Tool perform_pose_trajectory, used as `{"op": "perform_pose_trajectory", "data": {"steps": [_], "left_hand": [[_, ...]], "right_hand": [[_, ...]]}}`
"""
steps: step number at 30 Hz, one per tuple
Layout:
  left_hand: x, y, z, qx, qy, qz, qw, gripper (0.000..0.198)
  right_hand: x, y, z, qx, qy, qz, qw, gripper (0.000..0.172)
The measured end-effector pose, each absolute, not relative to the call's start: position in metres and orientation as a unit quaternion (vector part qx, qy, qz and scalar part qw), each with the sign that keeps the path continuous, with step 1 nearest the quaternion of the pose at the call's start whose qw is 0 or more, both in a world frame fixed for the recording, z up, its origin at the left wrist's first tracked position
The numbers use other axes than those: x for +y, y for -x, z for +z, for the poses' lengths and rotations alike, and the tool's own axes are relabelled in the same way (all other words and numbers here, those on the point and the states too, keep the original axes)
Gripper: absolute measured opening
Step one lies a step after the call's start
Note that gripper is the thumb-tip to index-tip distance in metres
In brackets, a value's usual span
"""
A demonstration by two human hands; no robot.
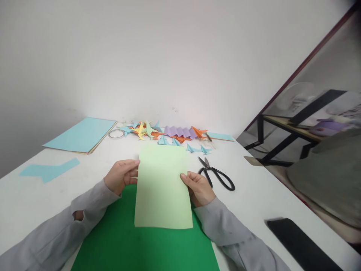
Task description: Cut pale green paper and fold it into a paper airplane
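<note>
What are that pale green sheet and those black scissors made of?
The pale green sheet: seemingly thin matte paper, flat, crisp-edged, no shine. The black scissors: probably metal, blades and loops one dark dull finish; coating unclear.

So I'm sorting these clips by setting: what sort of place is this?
Probably a paper-craft work table: the left hand and right hand hold a pale green sheet over a dark green sheet, folded paper figures lie by the wall, black scissors nearby.
</note>
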State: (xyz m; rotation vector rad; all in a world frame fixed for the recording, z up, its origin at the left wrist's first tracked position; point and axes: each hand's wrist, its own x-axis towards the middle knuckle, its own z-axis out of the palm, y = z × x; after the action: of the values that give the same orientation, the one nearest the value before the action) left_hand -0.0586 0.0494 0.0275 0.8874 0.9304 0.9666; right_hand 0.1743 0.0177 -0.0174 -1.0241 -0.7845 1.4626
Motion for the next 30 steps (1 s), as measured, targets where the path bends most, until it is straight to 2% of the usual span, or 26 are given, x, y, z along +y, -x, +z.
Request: {"op": "perform_pose_trajectory", "data": {"steps": [5,11,19,26,30], "left_hand": [[0.055,0.068,0.031,0.402,-0.384,0.464,0.69,0.02],[0.056,0.072,0.033,0.365,-0.337,0.411,0.764,0.021],[0.057,0.077,0.037,0.373,-0.322,0.373,0.786,0.016],[0.056,0.076,0.041,0.391,-0.333,0.388,0.765,0.013],[0.054,0.072,0.044,0.397,-0.373,0.443,0.712,0.011]], "right_hand": [[0.016,-0.177,-0.017,-0.369,0.435,0.635,0.521,0.033],[0.017,-0.179,-0.02,-0.386,0.434,0.634,0.51,0.033],[0.015,-0.178,-0.017,-0.403,0.439,0.621,0.509,0.033],[0.018,-0.18,-0.022,-0.422,0.445,0.611,0.501,0.035],[0.019,-0.181,-0.026,-0.431,0.451,0.602,0.499,0.036]]}}
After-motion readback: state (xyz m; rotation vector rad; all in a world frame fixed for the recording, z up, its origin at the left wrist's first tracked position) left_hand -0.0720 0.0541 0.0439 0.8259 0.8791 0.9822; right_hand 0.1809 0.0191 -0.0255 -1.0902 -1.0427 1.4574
